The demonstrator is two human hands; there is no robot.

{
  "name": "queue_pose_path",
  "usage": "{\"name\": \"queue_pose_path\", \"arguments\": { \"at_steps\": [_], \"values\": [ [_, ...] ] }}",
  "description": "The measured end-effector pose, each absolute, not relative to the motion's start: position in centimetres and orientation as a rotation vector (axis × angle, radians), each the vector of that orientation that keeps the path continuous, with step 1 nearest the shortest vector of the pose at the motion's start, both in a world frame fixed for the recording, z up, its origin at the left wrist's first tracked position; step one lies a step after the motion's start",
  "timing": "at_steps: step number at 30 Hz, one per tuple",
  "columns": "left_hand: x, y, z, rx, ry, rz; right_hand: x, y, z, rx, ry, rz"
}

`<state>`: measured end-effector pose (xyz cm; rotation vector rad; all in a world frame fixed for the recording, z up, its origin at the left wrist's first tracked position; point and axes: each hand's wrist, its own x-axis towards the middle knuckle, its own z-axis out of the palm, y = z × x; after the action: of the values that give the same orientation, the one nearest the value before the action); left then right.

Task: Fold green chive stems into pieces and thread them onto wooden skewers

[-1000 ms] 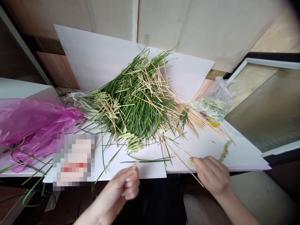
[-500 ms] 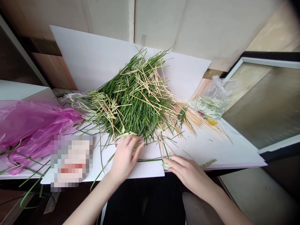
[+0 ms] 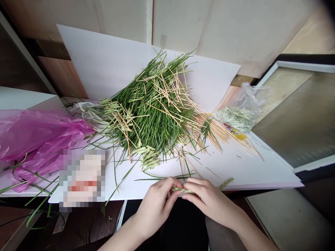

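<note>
Both your hands meet at the near edge of the white board [image 3: 235,167], about mid-frame. Your left hand [image 3: 157,204] and your right hand [image 3: 209,200] are each pinched closed on the same pale green piece [image 3: 180,190], fingertips nearly touching across it. Only a short bit of it shows between the fingers, so honestly I can't tell if it's a bud, a stem or something on a stick. A green tip [image 3: 226,182] pokes out to the right of your right hand, lying on the board; the hand hides whether it joins what you're holding.

Just beyond your hands there's a small heap of pale buds [image 3: 149,158]. Behind that is the big pile of green stems [image 3: 157,104], with thin wooden skewers [image 3: 222,134] mixed in and fanning out to the right. Far right is a clear plastic bag [image 3: 242,109] with pale green stuff inside that's hard to read. On the left, a pink plastic bag [image 3: 39,134] is cut off by the frame edge. Next to it is a blurred-out patch [image 3: 82,177] you can't make out at all.
</note>
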<state>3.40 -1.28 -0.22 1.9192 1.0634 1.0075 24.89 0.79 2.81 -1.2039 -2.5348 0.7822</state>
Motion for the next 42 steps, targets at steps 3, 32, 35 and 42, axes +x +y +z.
{"name": "queue_pose_path", "arguments": {
  "at_steps": [3,32,35,42],
  "values": [
    [2.9,-1.3,0.1,1.962,1.124,1.031,25.0,1.0,2.9,-1.271,-2.508,0.76],
    [2.4,-1.4,0.4,1.787,0.826,0.699,24.9,-0.9,2.7,-1.119,-2.609,0.904],
    [3.1,-1.8,0.3,1.648,0.873,0.703,24.5,-1.0,2.5,-1.113,-2.712,0.55],
    [0.9,-1.0,-0.6,1.249,1.049,0.908,28.0,0.9,0.6,-1.082,-2.636,-0.139]
  ]
}}
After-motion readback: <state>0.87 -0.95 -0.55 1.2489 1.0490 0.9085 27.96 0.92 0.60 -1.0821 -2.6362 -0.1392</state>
